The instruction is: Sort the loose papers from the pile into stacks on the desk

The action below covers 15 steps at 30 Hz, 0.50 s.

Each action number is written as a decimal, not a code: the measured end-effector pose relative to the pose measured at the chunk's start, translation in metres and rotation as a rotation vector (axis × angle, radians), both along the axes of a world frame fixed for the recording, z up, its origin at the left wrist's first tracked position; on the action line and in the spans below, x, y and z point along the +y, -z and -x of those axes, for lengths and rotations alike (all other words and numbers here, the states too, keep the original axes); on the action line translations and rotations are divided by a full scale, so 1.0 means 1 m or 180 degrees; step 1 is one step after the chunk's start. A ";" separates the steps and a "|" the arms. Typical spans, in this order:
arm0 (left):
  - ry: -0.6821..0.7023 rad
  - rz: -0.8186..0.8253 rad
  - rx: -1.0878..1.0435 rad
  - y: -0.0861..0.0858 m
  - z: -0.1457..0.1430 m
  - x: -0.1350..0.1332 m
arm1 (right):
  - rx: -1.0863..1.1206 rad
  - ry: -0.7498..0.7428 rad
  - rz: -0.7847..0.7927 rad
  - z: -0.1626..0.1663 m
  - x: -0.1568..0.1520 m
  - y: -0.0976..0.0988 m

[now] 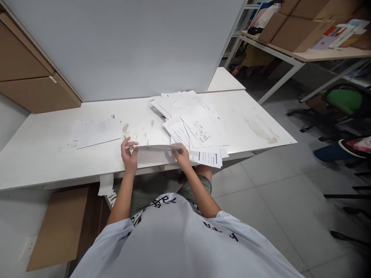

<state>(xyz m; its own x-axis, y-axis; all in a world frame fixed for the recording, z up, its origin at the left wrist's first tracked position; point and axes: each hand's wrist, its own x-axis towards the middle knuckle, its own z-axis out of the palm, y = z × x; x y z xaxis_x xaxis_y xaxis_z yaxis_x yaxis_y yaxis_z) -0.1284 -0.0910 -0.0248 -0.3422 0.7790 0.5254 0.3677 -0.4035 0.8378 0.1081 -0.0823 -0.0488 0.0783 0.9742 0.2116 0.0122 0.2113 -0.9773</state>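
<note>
the sheet (156, 147) is up over the front edge of the bench (46, 154), seen so nearly edge-on that i can't be sure if it is one layer or several. it is clamped at both ends — the left hand (129, 155) pinches one, the right hand (180, 155) the other, thumbs on the near side. the span between has no grip on it, so it could crease if the hands pushed inward, or tear if they pulled against each other; a slack pinch could drop one end toward the lap.

just right of this lies the pile (199, 119), its papers fanned at odd angles. a brush of the right hand could slide the top ones and mix their order. its front page (205, 157) juts past the edge above the right knee (204, 170) — a bump from knee or forearm could tip it to the floor (240, 220).

farther left, the loose papers (98, 131) lie unweighted, and a draught could shift them. at the back, the pile comes up to the panel (139, 50); shoving it that way could buckle its far edges.
</note>
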 end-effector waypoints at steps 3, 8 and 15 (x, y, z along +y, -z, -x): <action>0.0200 0.0099 0.0026 -0.007 -0.003 -0.007 | -0.0021 0.0115 -0.0028 0.000 -0.004 -0.001; 0.0183 -0.0185 -0.0019 -0.021 -0.006 -0.011 | 0.0068 0.0334 0.0130 0.000 -0.001 -0.009; 0.0404 -0.0069 -0.0008 -0.019 0.005 -0.014 | 0.0123 0.0267 0.0226 0.004 -0.016 -0.021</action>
<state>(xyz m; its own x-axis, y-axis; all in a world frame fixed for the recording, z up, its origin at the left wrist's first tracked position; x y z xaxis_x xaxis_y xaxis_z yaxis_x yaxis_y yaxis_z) -0.1336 -0.1046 -0.0061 -0.2430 0.8047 0.5417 0.3105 -0.4646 0.8293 0.1044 -0.0986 -0.0280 0.1670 0.9763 0.1376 -0.0110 0.1414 -0.9899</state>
